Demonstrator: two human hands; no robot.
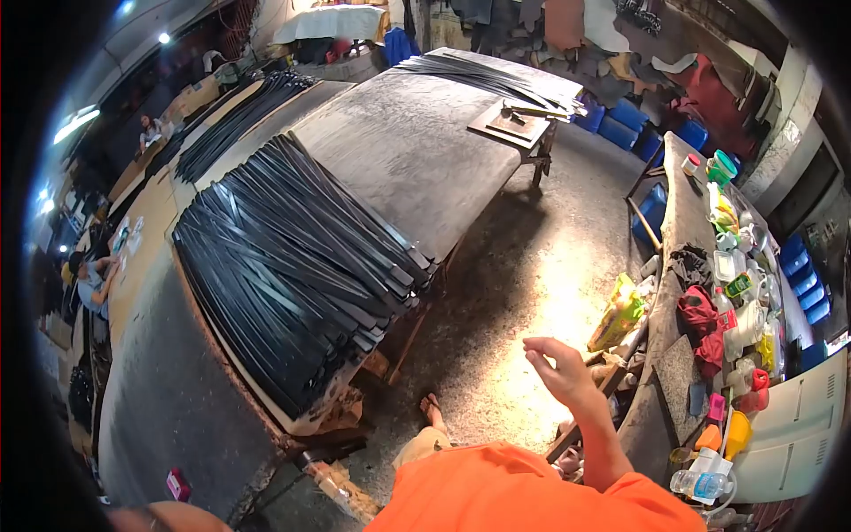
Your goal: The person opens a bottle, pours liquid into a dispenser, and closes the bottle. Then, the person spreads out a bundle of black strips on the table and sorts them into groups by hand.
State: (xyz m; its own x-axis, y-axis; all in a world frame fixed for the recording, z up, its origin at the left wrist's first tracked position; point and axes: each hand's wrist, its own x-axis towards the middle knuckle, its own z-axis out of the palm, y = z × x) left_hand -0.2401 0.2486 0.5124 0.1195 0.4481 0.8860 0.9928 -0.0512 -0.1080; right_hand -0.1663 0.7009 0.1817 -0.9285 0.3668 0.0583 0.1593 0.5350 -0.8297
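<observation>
My right hand [558,368] hangs in the air over the concrete floor, between the long table and the cluttered bench on the right. Its fingers are loosely bent and apart, and nothing shows in them. Only a blurred bit of what looks like my left hand [168,517] enters at the bottom left edge, over the dark table; its fingers cannot be made out. A thick pile of black leather strips [292,275] lies on the near part of the long table, left of my body. A small pink and dark object [177,484] lies near my left hand.
More black strips [479,75] and a board [510,124] with tools lie on the far table [381,133]. The right bench [683,213] carries bottles, red cloth and containers; a yellow-green bag [616,315] stands beside it. People [96,284] sit at the far left.
</observation>
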